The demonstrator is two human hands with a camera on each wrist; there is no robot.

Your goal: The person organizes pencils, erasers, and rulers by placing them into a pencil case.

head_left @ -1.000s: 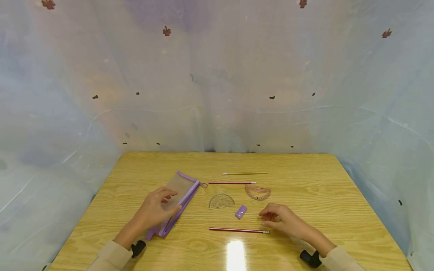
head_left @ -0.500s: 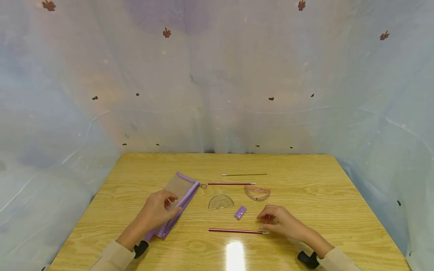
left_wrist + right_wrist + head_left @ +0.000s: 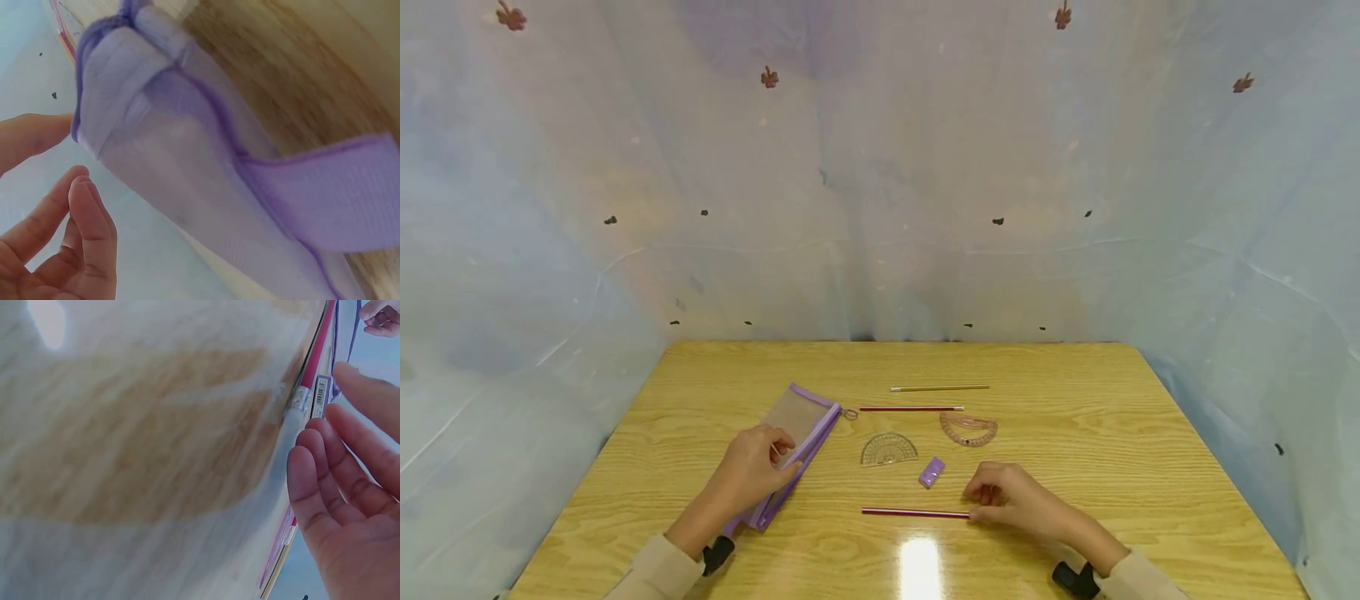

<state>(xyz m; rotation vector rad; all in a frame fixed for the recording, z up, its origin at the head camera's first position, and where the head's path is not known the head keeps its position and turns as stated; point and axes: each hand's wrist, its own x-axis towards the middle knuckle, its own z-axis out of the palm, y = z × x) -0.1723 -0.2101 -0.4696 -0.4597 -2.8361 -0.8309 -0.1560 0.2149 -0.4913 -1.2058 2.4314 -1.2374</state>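
Note:
A mesh pencil case point(image 3: 795, 413) with purple trim lies slanted at the left of the table. My left hand point(image 3: 747, 469) is over it, fingers loosely bent and thumb by the zipper side. In the left wrist view the pencil case point(image 3: 162, 156) shows its purple strap, and one digit overlaps its end edge. My right hand point(image 3: 1013, 497) hovers at the eraser end of the nearest dark red pencil point(image 3: 910, 512), covering that end in the head view. From the right wrist, the pencil point(image 3: 317, 350) shows in front of relaxed, curved fingers that hold nothing.
Between the hands lie a purple eraser point(image 3: 932, 472) and a clear protractor point(image 3: 889, 459). Farther back are a pink protractor point(image 3: 967, 442), a second red pencil point(image 3: 910, 408) and a yellow pencil point(image 3: 940, 387). A patterned curtain point(image 3: 880, 183) surrounds the table.
My right hand has moved slightly left and nearer, now overlapping the pencil's eraser end, which was visible before. My left hand stays nearly in place over the pencil case.

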